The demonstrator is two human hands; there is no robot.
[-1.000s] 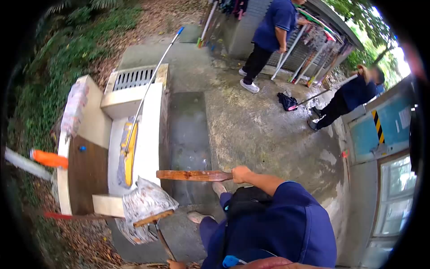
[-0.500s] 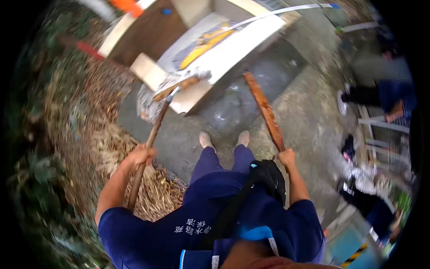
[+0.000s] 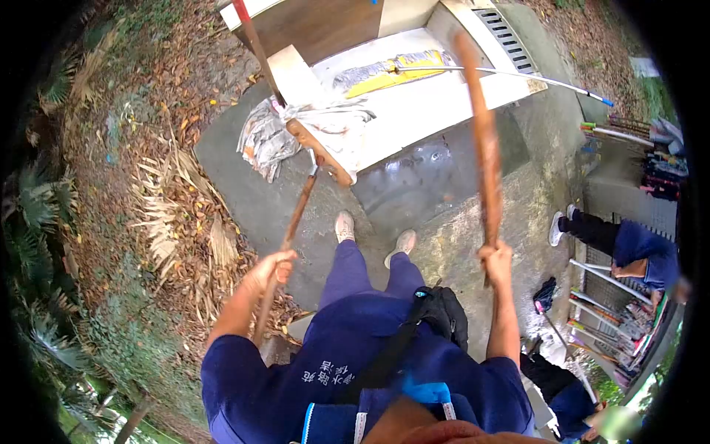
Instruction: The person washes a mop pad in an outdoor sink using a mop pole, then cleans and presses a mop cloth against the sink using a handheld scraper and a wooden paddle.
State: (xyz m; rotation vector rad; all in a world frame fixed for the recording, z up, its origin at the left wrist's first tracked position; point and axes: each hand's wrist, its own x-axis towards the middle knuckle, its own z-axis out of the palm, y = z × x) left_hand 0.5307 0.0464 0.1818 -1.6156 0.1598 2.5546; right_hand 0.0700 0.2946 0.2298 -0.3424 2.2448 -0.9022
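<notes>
My left hand (image 3: 272,268) is closed round a brown wooden handle (image 3: 297,211). A metal fitting joins that handle to a wooden crosspiece (image 3: 319,152), forming a T-shaped tool. Crumpled grey-white cloth (image 3: 270,140) lies behind the crosspiece, against the corner of a white basin (image 3: 414,129); whether it is attached to the tool cannot be told. In my right hand (image 3: 495,263) is the lower end of a reddish-brown wooden stick (image 3: 486,159), held up in front of the basin, its far end blurred. Inside the basin lies a flat mop with a yellow head (image 3: 392,74).
A red-and-brown pole (image 3: 255,48) leans at the basin's left. Wet concrete (image 3: 414,177) lies before my feet, with dry leaves (image 3: 192,237) on the left. At the right are two people in dark clothes (image 3: 647,251) and a rack of several mops (image 3: 614,325).
The stick in my right hand has swung up and now points more upright. My left hand and its tool have shifted right in view. More of the basin's right side shows.
</notes>
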